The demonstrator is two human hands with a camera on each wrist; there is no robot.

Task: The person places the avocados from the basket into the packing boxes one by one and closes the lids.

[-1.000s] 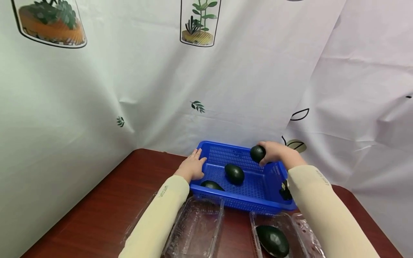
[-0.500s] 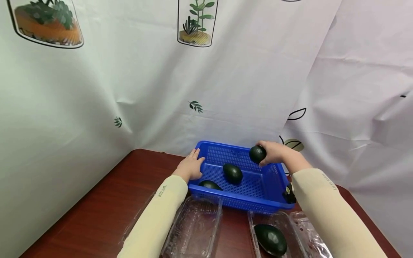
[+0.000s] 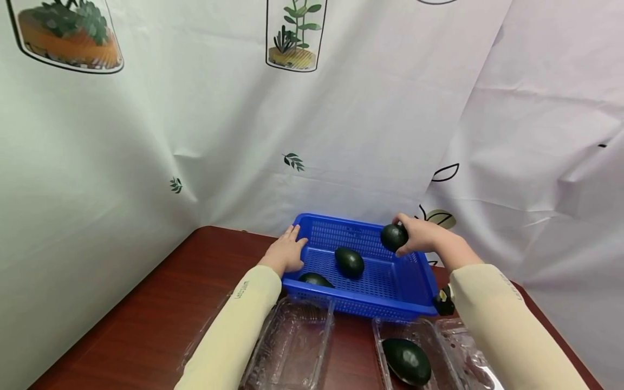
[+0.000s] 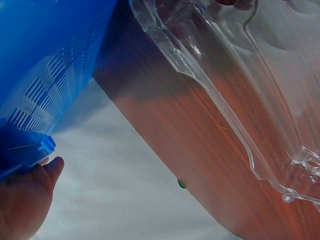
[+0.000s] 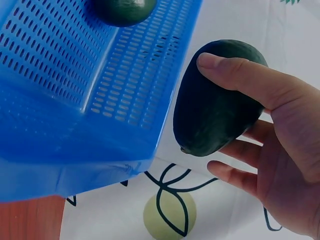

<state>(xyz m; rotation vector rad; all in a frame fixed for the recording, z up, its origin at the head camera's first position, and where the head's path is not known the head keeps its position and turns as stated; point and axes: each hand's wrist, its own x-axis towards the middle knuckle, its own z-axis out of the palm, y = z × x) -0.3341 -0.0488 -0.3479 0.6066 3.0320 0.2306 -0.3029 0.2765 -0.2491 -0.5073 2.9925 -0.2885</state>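
A dark-green avocado (image 3: 393,238) is pinched between the thumb and fingers of the right hand (image 3: 418,236), near the far right part of a blue perforated plastic basket (image 3: 361,298); whether it hangs over the basket or just past its back wall is hard to tell. Its skin looks smooth, so a loose thumb could let it drop and bruise. Two more avocados (image 3: 349,262) lie in the basket. The left hand (image 3: 285,253) rests on the left rim, fingers fairly straight, thumb apart; leaning there could slide the basket into the clear plastic container (image 3: 297,346) in front. A second clear container (image 3: 423,331) holds one avocado. All stand on a wood-grain table (image 3: 146,325).
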